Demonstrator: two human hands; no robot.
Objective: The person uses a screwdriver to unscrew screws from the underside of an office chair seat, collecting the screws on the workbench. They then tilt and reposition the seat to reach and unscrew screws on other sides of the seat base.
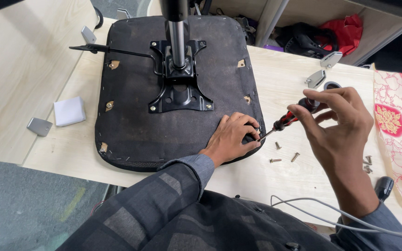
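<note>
An upturned black chair seat [136, 125] lies on a light wooden table [275, 69], with a black metal mounting plate [180, 79] and a chrome gas cylinder [177, 42] bolted to its middle. My left hand [231, 137] rests on the seat's near right corner, fingers pinched at the screwdriver's tip. My right hand [338, 123] grips a red and black screwdriver [287, 120] by its handle, the blade slanting down-left to the seat's edge. Whether a screw sits under the tip is hidden.
Several loose screws [284, 155] lie on the table right of the seat. Grey metal brackets [316, 78] lie at the back right, another bracket [39, 126] and a white box [69, 111] at the left. A patterned cloth [394, 121] covers the right edge. Grey cables [331, 214] cross near me.
</note>
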